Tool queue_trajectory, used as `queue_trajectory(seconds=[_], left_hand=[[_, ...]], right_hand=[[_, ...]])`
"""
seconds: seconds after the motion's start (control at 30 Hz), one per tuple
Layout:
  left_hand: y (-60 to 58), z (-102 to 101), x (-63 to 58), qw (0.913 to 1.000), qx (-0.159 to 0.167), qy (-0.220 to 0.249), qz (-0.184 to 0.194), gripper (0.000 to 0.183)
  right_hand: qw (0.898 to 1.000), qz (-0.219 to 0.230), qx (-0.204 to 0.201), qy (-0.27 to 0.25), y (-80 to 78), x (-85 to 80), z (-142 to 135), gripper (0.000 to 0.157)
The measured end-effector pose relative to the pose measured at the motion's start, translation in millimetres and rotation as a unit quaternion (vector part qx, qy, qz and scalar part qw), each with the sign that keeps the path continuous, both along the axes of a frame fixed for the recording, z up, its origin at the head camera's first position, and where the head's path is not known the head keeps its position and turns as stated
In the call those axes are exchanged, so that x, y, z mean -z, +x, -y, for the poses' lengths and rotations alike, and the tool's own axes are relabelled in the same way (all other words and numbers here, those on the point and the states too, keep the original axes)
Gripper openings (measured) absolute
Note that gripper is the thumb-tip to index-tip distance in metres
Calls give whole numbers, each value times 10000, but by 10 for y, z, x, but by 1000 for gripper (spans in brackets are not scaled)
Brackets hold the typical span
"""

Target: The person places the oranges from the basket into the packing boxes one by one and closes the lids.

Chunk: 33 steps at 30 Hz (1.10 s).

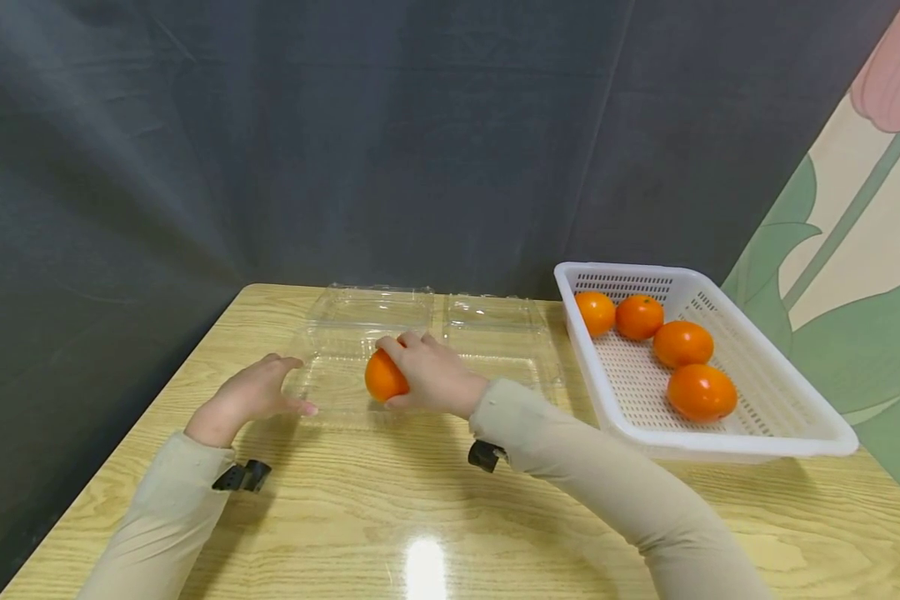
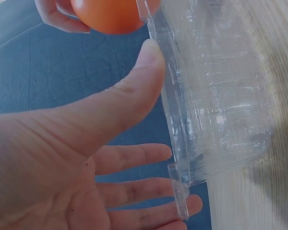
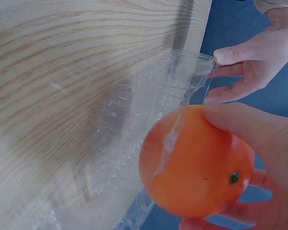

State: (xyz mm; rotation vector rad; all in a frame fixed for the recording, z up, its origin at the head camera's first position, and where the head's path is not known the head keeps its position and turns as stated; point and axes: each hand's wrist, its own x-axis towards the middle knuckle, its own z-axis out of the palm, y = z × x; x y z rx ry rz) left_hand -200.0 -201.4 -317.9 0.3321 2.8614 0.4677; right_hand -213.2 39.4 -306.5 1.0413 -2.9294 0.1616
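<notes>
An orange (image 3: pixel 197 163) with a small green stem spot is gripped by my right hand (image 1: pixel 438 375), thumb on one side and fingers on the other. It hangs over the near part of an open clear plastic clamshell box (image 1: pixel 337 383). At that box's left side is my left hand (image 1: pixel 251 392), thumb and fingers spread apart. In the left wrist view, its thumb (image 2: pixel 134 86) lies by the box rim and its straight fingers reach the rim's corner. The orange partly shows at the top of that view.
A second clear clamshell box (image 1: pixel 502 342) stands right of the first, its lid raised at the back. Farther right, a white perforated basket (image 1: pixel 615 417) holds several oranges (image 1: pixel 701 392). Everything stands on a wood-grain table (image 1: pixel 360 517); a dark curtain (image 1: pixel 390 142) hangs behind.
</notes>
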Motion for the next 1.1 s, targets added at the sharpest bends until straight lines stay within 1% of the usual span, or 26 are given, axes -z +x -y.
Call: queue_trajectory(seconds=[0.27, 0.73, 1.1], left_hand=[[1, 5, 8, 10000, -17, -2, 3, 84], [-2, 4, 6, 10000, -15, 17, -42, 84], [1, -5, 6, 10000, -52, -27, -6, 84]], right_hand=[[9995, 125, 84, 263, -37, 42, 50, 69], [9989, 330, 131, 302, -83, 107, 94, 64], [9965, 526, 160, 634, -153, 173, 144, 64]])
